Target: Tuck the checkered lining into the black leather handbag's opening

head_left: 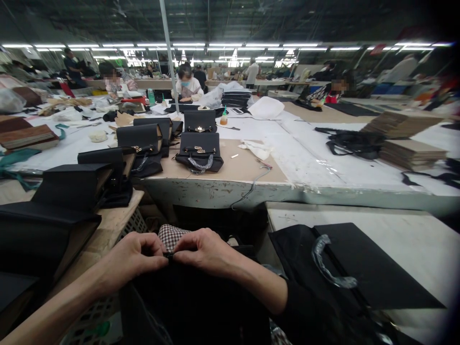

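In the gap between the tables, at the near side of the frame, the left hand (147,253) and the right hand (203,247) meet, each with thumb and forefinger pinched narrow on a small black edge (168,256). That edge sits between the two sets of fingertips, above dark material (201,299) over the lap; whether the two are one piece cannot be told. A checked cloth (172,235) shows just behind the fingers.

On the right table (395,218), a black bag (302,249) lies by the left edge, its handle (318,256) wrapped in clear plastic and a flat black panel (373,268) reaching towards the right. Along the left table (125,208), black bags (77,184) stand in a row running to its far corner. Near the front edge of the middle table (305,163), a bag with gold-coloured hardware (200,143) sits on brown board (237,167); a bottle with orange contents (224,118) is farther back. A clear plastic bag (212,98) there bears dark marks, too small to read. Past the far edge, a masked person (187,86) bends over work.
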`<action>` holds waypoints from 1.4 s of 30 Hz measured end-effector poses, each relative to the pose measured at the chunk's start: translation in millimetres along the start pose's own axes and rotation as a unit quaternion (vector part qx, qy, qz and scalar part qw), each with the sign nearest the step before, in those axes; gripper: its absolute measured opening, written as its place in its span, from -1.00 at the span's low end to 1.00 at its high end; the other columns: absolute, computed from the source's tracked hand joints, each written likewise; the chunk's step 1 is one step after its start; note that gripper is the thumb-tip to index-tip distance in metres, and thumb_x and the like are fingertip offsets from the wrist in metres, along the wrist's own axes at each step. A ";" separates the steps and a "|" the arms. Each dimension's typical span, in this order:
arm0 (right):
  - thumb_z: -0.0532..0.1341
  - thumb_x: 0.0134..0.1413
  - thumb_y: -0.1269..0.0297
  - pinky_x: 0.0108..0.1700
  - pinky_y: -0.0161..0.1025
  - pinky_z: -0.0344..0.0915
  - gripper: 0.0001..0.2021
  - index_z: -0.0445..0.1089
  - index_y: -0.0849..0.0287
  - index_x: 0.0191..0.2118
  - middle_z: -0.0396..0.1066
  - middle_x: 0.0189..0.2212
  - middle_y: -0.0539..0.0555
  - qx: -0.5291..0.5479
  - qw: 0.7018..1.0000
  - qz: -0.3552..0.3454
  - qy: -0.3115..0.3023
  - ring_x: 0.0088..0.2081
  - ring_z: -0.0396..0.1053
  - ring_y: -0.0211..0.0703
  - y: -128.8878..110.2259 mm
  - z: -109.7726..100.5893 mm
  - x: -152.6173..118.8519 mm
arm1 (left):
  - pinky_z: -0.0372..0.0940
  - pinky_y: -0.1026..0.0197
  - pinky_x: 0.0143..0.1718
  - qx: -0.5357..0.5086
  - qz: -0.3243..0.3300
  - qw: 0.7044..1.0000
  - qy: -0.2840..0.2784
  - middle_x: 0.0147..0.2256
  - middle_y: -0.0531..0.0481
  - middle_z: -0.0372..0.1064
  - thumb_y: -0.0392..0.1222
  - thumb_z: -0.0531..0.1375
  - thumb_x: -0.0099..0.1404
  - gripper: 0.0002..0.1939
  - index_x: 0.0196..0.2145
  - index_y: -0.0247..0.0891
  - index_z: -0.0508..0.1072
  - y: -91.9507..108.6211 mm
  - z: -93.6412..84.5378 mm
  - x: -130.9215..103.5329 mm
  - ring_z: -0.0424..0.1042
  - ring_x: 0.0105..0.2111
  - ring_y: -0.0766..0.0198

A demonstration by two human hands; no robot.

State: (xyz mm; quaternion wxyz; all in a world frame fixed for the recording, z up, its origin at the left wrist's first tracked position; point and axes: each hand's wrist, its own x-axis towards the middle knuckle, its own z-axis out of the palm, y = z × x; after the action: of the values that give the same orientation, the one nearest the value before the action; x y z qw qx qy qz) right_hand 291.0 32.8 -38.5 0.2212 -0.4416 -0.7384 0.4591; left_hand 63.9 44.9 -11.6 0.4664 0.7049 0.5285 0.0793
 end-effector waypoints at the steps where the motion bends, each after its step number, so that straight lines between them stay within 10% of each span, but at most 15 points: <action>1: 0.29 0.12 0.22 -0.26 -0.33 0.23 -0.85 0.60 0.05 -0.23 0.58 -0.33 -0.07 0.000 1.000 0.002 0.001 -0.25 0.46 -0.19 -0.6 -0.1 -0.2 | 0.14 0.25 -0.41 0.000 0.000 1.000 -0.001 -0.39 0.07 0.44 -0.06 0.30 0.18 -0.76 -0.49 -0.27 0.45 -0.1 1.0 0.7 0.32 -0.42 0.26; 19: 0.28 -0.12 0.23 -0.41 -0.31 0.08 -0.86 0.57 0.05 -0.36 0.45 -0.50 -0.07 -0.022 0.996 0.080 0.016 -0.39 0.33 -0.21 -6.3 4.8 7.0 | 0.04 0.28 -0.47 -0.019 -0.022 1.000 -0.005 -0.53 0.14 0.27 -0.02 0.32 0.12 -0.73 -0.46 -0.29 0.43 -8.4 5.9 9.7 0.19 -0.49 0.31; 29: 0.12 0.06 0.26 -0.46 -0.30 -0.04 -0.83 0.29 0.15 -0.51 0.14 -0.58 -0.08 -0.113 0.986 -0.017 -0.122 -0.52 0.08 -0.30 -14.3 -6.0 17.8 | 0.04 0.27 -0.45 -0.013 -0.017 1.000 0.015 -0.53 0.15 0.28 -0.11 0.32 0.12 -0.79 -0.45 -0.30 0.43 -19.1 6.9 12.9 0.18 -0.49 0.32; 42: 0.16 -0.01 0.27 -0.52 -0.25 -0.17 -0.74 0.18 0.18 -0.64 -0.04 -0.71 -0.11 -0.105 0.994 0.022 -0.010 -0.61 -0.06 -0.32 -9.0 7.7 7.0 | 0.24 0.24 -0.29 -0.155 -0.067 0.985 -0.044 -0.35 0.05 0.53 -0.11 0.42 0.08 -0.66 -0.21 -0.25 0.50 -19.2 -13.2 -12.0 0.44 -0.32 0.20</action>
State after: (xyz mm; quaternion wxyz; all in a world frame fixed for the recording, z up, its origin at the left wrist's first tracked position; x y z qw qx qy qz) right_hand 277.8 33.4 -34.9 0.1562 -0.4735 -0.7749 0.3886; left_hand 37.9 42.8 -14.0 0.5970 0.5898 0.5349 0.0979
